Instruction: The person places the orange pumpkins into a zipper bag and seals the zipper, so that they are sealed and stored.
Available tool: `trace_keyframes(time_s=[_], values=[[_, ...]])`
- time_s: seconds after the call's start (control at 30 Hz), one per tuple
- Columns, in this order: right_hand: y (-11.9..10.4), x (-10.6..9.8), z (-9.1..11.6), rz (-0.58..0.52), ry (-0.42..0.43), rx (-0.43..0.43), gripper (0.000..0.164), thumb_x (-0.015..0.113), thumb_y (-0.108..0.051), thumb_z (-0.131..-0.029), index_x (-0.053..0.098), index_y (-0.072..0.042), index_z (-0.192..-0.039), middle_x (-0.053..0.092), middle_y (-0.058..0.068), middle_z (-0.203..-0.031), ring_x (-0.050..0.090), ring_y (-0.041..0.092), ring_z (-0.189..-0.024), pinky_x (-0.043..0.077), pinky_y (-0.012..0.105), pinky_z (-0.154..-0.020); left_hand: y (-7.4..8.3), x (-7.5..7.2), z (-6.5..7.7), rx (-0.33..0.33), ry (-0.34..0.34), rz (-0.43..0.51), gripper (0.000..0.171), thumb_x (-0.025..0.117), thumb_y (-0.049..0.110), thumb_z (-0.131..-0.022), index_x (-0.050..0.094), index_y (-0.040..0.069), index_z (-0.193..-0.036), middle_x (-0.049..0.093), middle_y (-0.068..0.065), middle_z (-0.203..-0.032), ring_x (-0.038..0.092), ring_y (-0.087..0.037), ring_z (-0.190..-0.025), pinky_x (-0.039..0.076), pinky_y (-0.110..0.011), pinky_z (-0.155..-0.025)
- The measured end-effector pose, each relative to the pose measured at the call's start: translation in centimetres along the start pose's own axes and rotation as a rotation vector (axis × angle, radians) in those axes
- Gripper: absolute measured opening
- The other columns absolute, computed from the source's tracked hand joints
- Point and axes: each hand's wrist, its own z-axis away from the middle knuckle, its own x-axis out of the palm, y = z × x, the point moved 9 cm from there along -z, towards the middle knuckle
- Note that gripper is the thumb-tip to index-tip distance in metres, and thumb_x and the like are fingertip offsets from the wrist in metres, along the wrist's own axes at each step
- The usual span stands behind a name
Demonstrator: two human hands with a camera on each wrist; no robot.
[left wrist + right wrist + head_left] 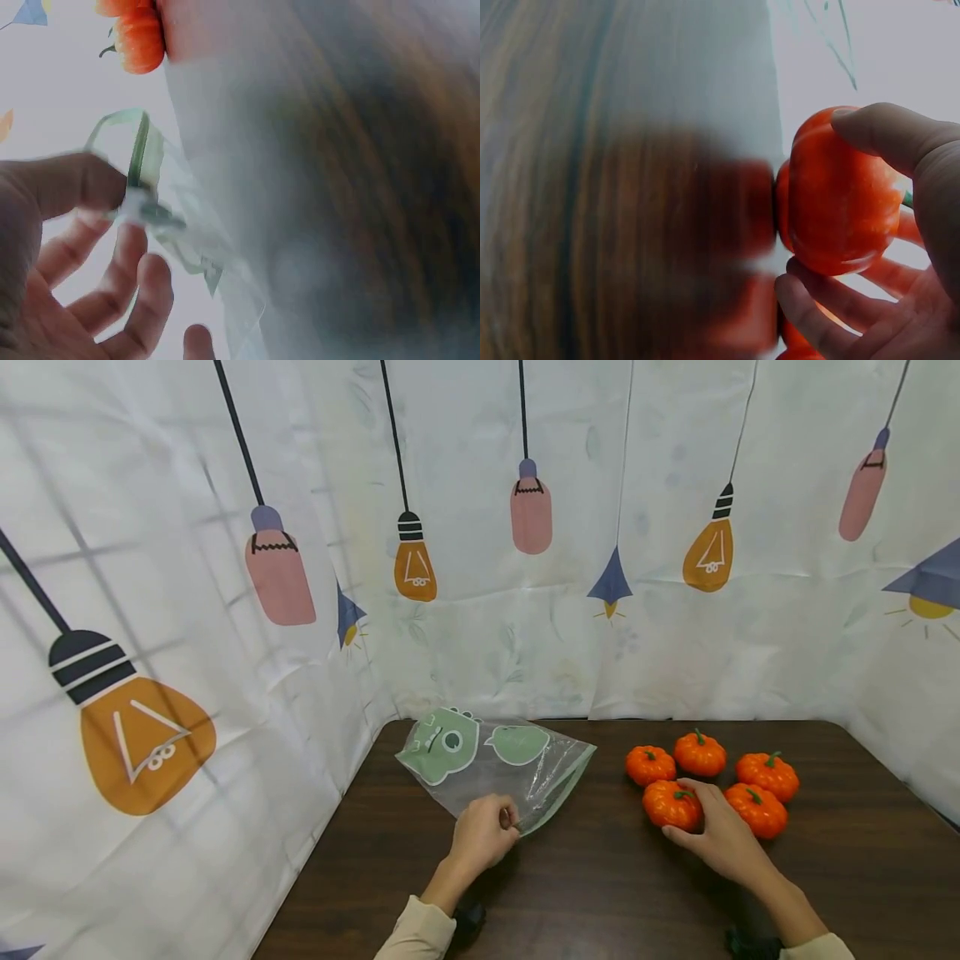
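Near the middle of the table, my left hand (pixel 480 837) pinches the edge of a clear plastic bag (pixel 501 777) with green cartoon shapes and a green border. In the left wrist view, thumb and fingertips meet on the bag's green-edged rim (pixel 139 150). Over on the right, my right hand (pixel 722 842) has its thumb and fingers around the sides of a small orange pumpkin (pixel 670 807) with a green stem. The right wrist view shows the thumb on one side of this pumpkin (pixel 844 202) and fingers at the other.
Several similar pumpkins stand close by: one at the left (pixel 649 765), one behind (pixel 701 753), and others to the right (pixel 759 811). All are on a dark wooden table (pixel 600 893). White curtains printed with lamps (pixel 480 635) hang along the table's back and sides.
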Motion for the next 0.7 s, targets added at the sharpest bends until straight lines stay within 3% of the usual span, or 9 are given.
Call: trace_keyframes(time_s=[0.17, 0.27, 0.7], values=[[-1.2, 0.2, -0.2, -0.045, 0.012, -0.041, 0.082, 0.078, -0.046, -0.088, 0.042, -0.002, -0.147, 0.047, 0.027, -0.144, 0.053, 0.05, -0.127, 0.044, 0.07, -0.098, -0.4, -0.6, 0.4, -0.143, 0.021, 0.021, 0.024, 0.071, 0.002, -0.078, 0.059, 0.023, -0.077, 0.053, 0.004, -0.079, 0.051, -0.017, -0.075, 0.035, -0.038, -0.061], [-1.9, 0.3, -0.4, -0.084, 0.014, -0.061, 0.08, 0.078, -0.045, -0.089, 0.042, -0.003, -0.148, 0.047, 0.026, -0.145, 0.052, 0.049, -0.128, 0.044, 0.069, -0.098, -0.4, -0.8, 0.6, -0.185, 0.015, 0.052, 0.025, 0.07, 0.0, -0.081, 0.058, 0.022, -0.08, 0.05, 0.0, -0.086, 0.05, -0.022, -0.081, 0.035, -0.04, -0.06], [-4.9, 0.7, -1.9, -0.173, 0.023, -0.117, 0.078, 0.08, -0.042, -0.088, 0.044, -0.008, -0.147, 0.048, 0.021, -0.147, 0.053, 0.042, -0.128, 0.047, 0.064, -0.099, 1.0, -0.7, -0.1, -0.114, 0.046, 0.107, 0.021, 0.073, 0.002, -0.084, 0.061, 0.02, -0.083, 0.051, 0.002, -0.078, 0.049, -0.014, -0.07, 0.036, -0.032, -0.056]])
